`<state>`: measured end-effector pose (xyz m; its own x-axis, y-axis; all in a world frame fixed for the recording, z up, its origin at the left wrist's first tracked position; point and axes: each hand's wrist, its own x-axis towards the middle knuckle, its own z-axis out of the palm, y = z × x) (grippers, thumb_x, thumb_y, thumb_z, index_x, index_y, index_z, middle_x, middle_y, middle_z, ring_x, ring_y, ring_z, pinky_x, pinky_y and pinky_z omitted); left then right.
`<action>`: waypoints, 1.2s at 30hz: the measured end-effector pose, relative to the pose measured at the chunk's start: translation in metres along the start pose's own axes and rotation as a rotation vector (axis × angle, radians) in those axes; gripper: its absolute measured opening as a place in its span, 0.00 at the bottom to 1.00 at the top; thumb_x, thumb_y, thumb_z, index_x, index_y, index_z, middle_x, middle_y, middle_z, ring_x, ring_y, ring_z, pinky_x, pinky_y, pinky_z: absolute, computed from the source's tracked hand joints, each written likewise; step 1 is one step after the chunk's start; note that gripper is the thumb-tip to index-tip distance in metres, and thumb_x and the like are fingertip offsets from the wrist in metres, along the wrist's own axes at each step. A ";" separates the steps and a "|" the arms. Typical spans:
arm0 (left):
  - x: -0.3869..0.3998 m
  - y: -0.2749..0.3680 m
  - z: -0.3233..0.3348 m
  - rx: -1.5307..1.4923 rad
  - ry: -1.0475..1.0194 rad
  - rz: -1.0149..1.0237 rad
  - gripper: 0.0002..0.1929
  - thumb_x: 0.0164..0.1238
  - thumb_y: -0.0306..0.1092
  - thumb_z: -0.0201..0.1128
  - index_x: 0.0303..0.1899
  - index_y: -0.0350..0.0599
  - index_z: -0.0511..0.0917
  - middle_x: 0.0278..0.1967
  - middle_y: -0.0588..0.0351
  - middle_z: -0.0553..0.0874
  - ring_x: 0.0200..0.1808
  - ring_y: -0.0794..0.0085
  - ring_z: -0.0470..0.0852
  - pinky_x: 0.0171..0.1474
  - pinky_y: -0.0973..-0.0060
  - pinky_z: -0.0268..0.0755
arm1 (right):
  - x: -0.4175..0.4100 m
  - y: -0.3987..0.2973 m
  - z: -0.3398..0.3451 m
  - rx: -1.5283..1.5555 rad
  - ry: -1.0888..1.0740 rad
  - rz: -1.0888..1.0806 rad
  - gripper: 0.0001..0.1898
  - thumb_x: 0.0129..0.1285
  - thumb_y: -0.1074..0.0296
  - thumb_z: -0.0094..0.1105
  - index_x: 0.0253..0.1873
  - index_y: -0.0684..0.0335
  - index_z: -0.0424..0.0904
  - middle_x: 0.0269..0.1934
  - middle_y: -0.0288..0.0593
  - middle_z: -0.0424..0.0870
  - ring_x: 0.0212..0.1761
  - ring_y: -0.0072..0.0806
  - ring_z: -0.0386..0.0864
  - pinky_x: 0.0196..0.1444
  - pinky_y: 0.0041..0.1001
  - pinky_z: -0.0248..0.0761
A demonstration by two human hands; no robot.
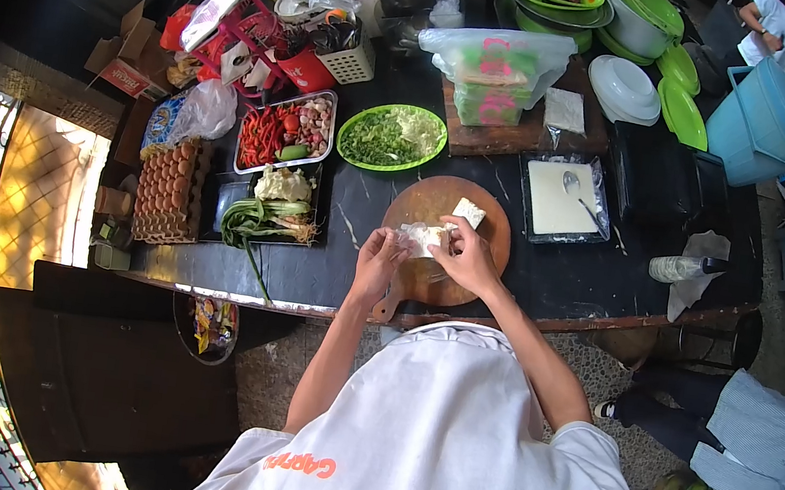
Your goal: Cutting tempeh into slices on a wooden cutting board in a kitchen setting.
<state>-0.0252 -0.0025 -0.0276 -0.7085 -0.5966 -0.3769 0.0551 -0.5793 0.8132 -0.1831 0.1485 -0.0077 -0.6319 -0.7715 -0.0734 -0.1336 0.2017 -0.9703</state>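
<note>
Over a round wooden cutting board (410, 199), both hands are at a white block of tempeh (426, 239). My left hand (377, 261) pinches the crumpled clear plastic wrapper (405, 239) at the block's left end. With thumb and fingers, my right hand (472, 259) grips the block's right side. A second, unwrapped tempeh block (469, 213) lies on the board just beyond my right fingers. Farther back, a wrapped tempeh block (565, 111) rests on a thick rectangular wooden board (477, 141). The underside of the held block is hidden.
Right of the cutting board stands a tray of white batter (551, 199) with a metal spoon (584, 200). A green plate of chopped greens (376, 142), a tray of chillies and shallots (281, 134), and stacked eggs (170, 186) are leftward. Another person (754, 434) is at right.
</note>
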 end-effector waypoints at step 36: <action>-0.011 0.017 -0.081 0.256 0.427 0.102 0.09 0.87 0.41 0.64 0.52 0.48 0.80 0.33 0.70 0.79 0.31 0.88 0.74 0.32 0.84 0.66 | 0.055 -0.053 -0.050 -0.643 -0.032 -0.297 0.34 0.53 0.52 0.87 0.63 0.63 0.89 0.56 0.44 0.86 0.61 0.42 0.83 0.65 0.39 0.76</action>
<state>0.0410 -0.0505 -0.0460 -0.3549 -0.8477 -0.3943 -0.1036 -0.3835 0.9177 -0.2484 0.1257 0.0515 -0.4774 -0.8646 0.1567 -0.7272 0.2887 -0.6227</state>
